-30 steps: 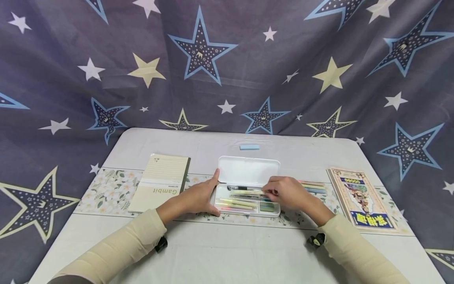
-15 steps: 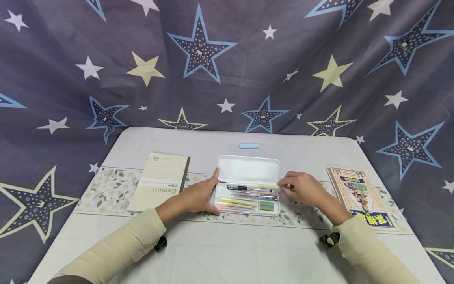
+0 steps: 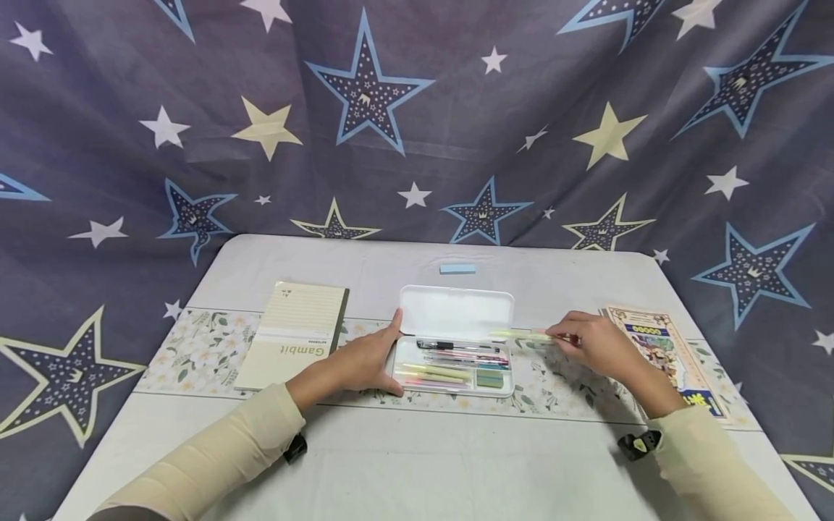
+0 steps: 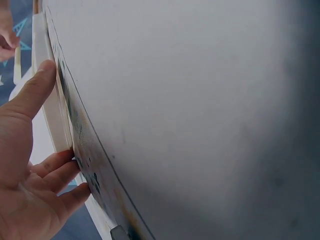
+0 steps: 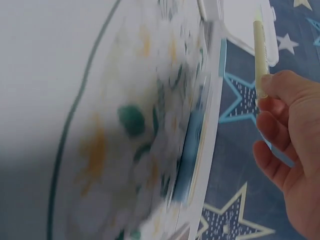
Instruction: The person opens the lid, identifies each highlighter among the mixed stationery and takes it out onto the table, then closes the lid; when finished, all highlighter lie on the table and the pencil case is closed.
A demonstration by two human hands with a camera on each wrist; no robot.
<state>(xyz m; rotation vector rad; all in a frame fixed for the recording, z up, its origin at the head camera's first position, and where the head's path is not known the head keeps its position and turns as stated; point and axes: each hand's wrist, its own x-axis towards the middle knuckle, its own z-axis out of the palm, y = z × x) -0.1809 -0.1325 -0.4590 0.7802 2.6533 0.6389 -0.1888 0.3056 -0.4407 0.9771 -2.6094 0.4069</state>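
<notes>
My left hand (image 3: 365, 358) holds the left end of an open white pencil case (image 3: 457, 311), thumb along its front and a finger at the raised lid. In the left wrist view, the thumb and fingers (image 4: 57, 165) press against the case's wall. My right hand (image 3: 596, 351) is to the right of the case and pinches a pale yellow marker (image 5: 260, 57) between thumb and fingertips; its tip points left toward the lid. Inside the case lie a black pen (image 3: 452, 346), several slim pens, yellow and pink markers (image 3: 433, 373) and a green block (image 3: 490, 378).
A Gambit notebook (image 3: 293, 336) lies at the left, an illustrated book (image 3: 671, 362) at the right, partly behind the right arm. A light blue block (image 3: 457, 268) sits behind the case. In the right wrist view, a blurred blue pen (image 5: 189, 157) lies on the flowered runner.
My right hand has drawn the pale yellow marker out of the case and carried it to the right. My left hand stays on the case.
</notes>
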